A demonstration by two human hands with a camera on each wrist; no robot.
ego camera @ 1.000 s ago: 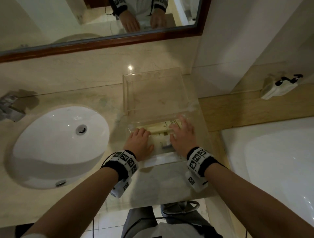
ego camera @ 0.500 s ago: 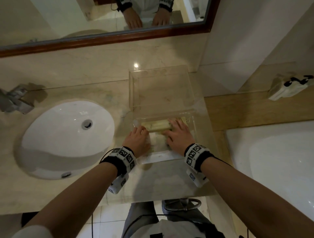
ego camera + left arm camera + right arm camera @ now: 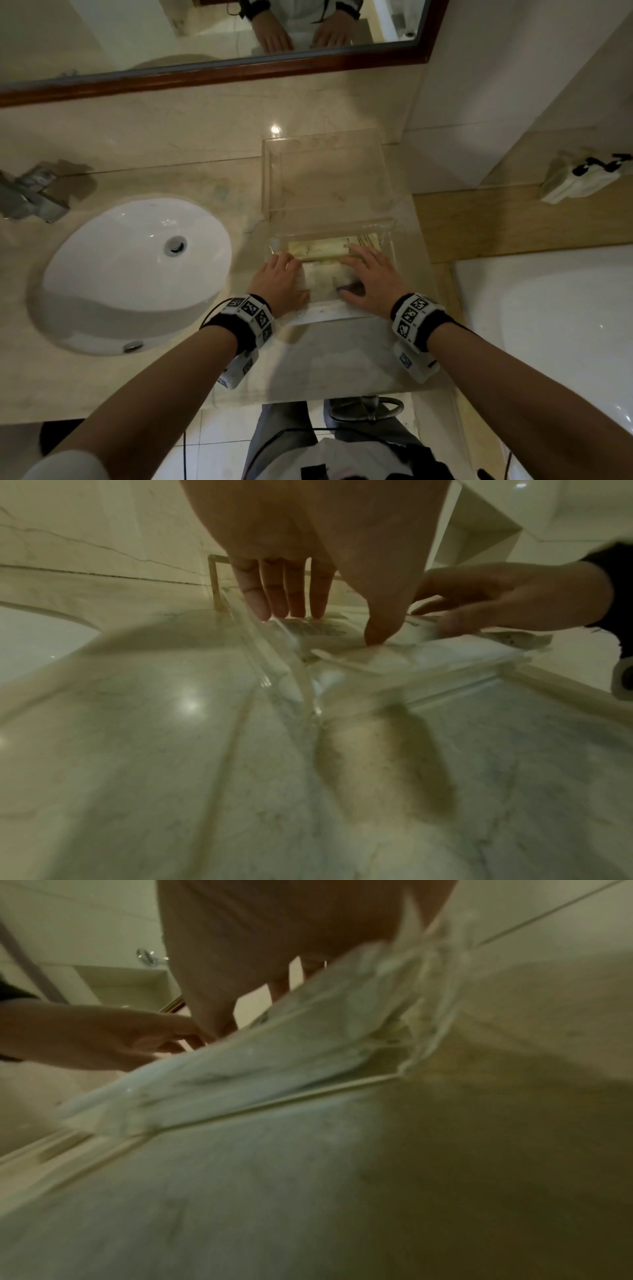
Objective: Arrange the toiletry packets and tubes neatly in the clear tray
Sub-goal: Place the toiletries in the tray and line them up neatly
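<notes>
A low clear tray (image 3: 329,313) sits on the marble counter to the right of the sink. Inside it, cream-yellow packets (image 3: 322,248) lie along the far wall, with white packets (image 3: 322,279) nearer me. My left hand (image 3: 284,274) rests on the left ends of the packets. In the left wrist view its fingers (image 3: 291,599) are straight and touch a printed packet (image 3: 315,627), while the thumb presses on a white one. My right hand (image 3: 366,270) lies flat on the right side of the packets, fingers spread. The right wrist view is blurred and shows white packets (image 3: 274,1056) under the palm.
A taller clear box (image 3: 325,171) stands just behind the tray against the wall. The white sink (image 3: 137,274) and faucet (image 3: 27,195) are to the left. A bathtub (image 3: 565,325) and a wooden ledge with a white holder (image 3: 579,178) are to the right. The counter's front edge (image 3: 308,397) is close to me.
Both hands have slid forward in the tray, pushing the packets toward its far wall. The cream-yellow packets now lie straighter along that wall.
</notes>
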